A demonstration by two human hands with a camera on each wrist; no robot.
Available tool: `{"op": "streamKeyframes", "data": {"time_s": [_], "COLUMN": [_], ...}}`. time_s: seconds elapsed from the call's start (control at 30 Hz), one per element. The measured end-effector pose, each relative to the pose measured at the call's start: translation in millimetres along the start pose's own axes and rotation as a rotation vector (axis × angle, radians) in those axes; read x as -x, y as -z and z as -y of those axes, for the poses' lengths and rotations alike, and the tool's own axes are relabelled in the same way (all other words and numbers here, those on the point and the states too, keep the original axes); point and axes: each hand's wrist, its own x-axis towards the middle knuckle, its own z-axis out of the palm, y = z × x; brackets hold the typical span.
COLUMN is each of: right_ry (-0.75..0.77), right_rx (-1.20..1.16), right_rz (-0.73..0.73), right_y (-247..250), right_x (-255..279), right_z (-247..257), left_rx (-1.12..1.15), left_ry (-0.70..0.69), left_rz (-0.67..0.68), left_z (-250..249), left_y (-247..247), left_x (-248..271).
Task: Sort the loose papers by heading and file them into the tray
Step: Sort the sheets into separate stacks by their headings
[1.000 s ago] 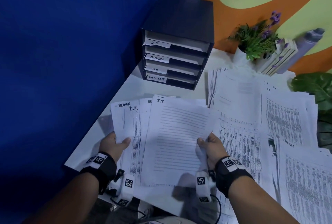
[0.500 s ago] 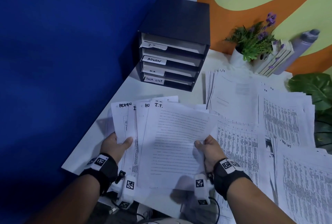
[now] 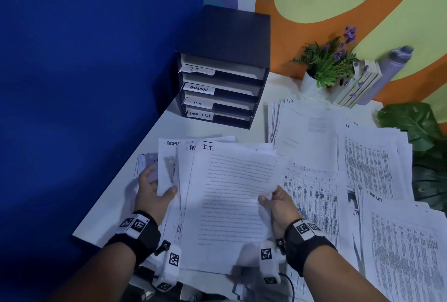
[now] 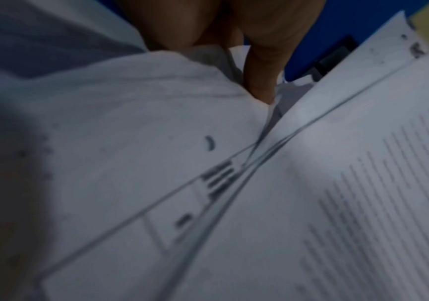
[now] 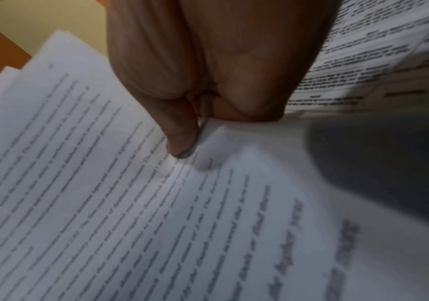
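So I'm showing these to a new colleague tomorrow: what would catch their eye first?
Probably the fanned sheaf of papers held in the foreground, the top sheet headed "I.T.", with the left hand gripping its left edge and the right hand pinching the right. Next, the dark filing tray at the desk's far corner, slots labelled IT, ADMIN, H.R and TASK LIST. Loose printed sheets spread over the desk to the right.
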Motion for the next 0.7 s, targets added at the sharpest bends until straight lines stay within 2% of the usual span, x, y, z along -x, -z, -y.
{"op": "streamKeyframes", "data": {"time_s": [0.1, 0.2, 0.27, 0.33, 0.37, 0.43, 0.5, 0.7], "right_ry": [-0.003, -0.006, -0.013, -0.008, -0.006, 0.001, 0.014, 0.027], "right_rx": [0.011, 0.009, 0.005, 0.004, 0.004, 0.009, 0.039, 0.222], "right_rz": [0.021, 0.008, 0.007, 0.031, 0.044, 0.059, 0.06, -0.045], "right_y": [5, 10, 14, 16, 17, 18, 17, 23], "right_x": [-2, -3, -4, -5, -6, -8, -9, -16], "right_z": [0, 0, -1, -2, -2, -3, -3, -1], "left_rx": [-0.043, -0.315, -0.414, -0.352, -0.296, -0.231, -0.197, -0.336], "left_ry": [-0.051, -0.046, -0.042, -0.076, -0.09, -0.088, -0.014, 0.02], "left_rz": [0.032, 0.029, 0.003, -0.008, 0.033, 0.2, 0.332, 0.309], "left_z": [2, 13, 16, 10, 6, -4, -8, 12], "left_y": [-1, 3, 1, -4, -7, -13, -17, -12], "left_x": [2, -3, -3, 3, 7, 16, 20, 13]}}
